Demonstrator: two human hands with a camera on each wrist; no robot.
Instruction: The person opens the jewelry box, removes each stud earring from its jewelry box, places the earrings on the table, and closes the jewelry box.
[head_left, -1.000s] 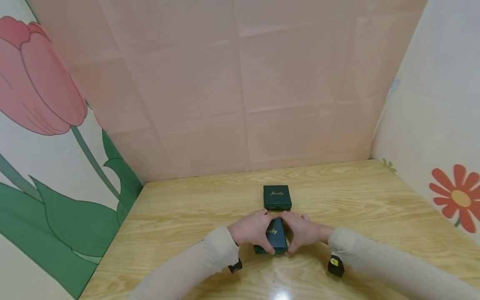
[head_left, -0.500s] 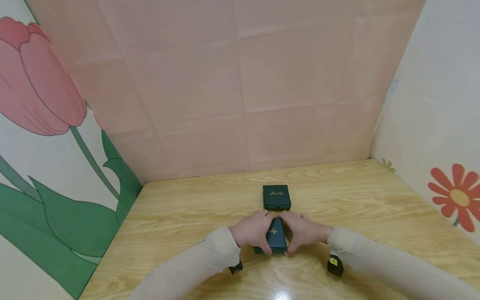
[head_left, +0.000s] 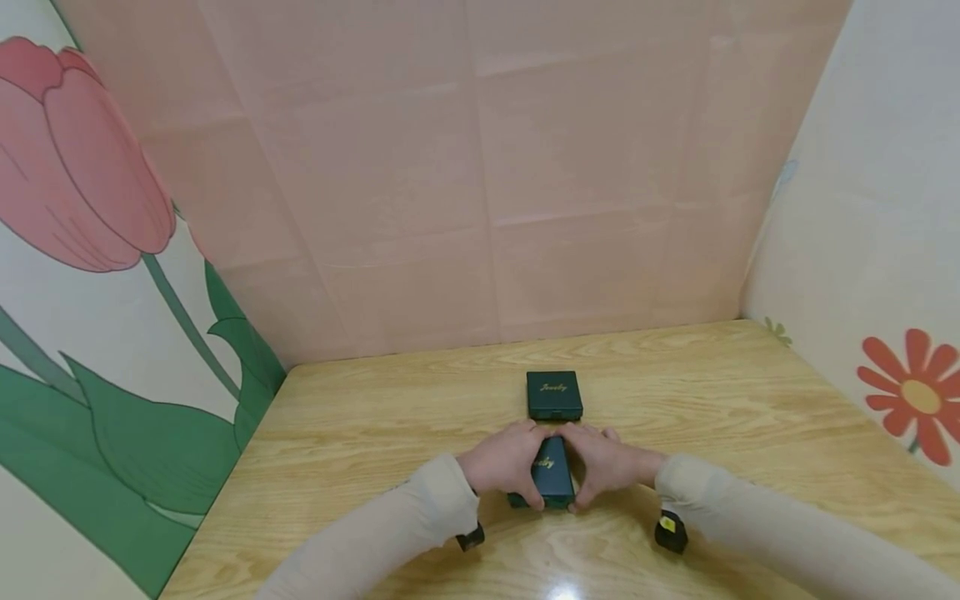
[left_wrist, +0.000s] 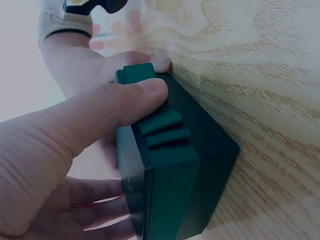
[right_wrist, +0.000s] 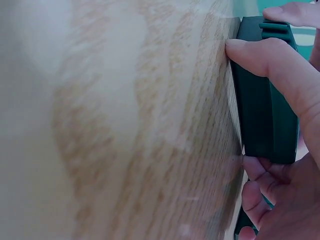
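Observation:
A dark green jewelry box point(head_left: 553, 482) with gold lettering on its lid lies on the table, its lid down. My left hand point(head_left: 504, 463) grips it from the left, the thumb on the near side and the other fingers toward the far side. In the left wrist view that thumb presses a pleated green ribbon point(left_wrist: 165, 130) on the box's side. From the right, my right hand point(head_left: 606, 463) holds the same box, its thumb near the front right corner. The fingertips of both hands come close together at the far edge. Part of the lid is hidden by the left hand.
Just behind the hands stands a second dark green box point(head_left: 553, 393) with the same gold lettering, its lid down. Both rest on a wood-grain table point(head_left: 375, 417). A pink backdrop point(head_left: 480, 208) rises at the far edge, with flower-printed panels at both sides.
The left thumb has shifted slightly on the near side of the box. Both boxes and the right hand look unmoved.

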